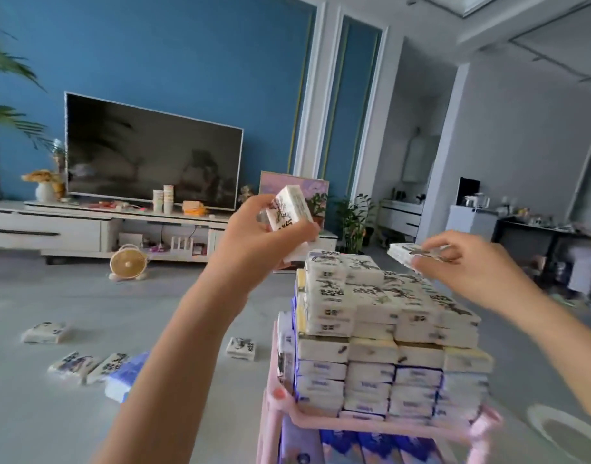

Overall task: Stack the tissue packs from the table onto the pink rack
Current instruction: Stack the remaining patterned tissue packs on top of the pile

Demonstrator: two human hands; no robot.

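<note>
Stacking far along: pink rack (354, 421) carries tall pile of tissue packs (388, 313), many layers, narrowing toward top. Left hand (254, 236) curled round first pack (290, 209), held tilted, pile top just right of fingers. Right hand (461, 269) pinches second pack (411, 252) flat between thumb and fingertips, pile just below, pack not yet set down. Left to do: place both, then gather loose packs (73, 363), at least five, on floor (187, 313), well below and left of left fingers.
</note>
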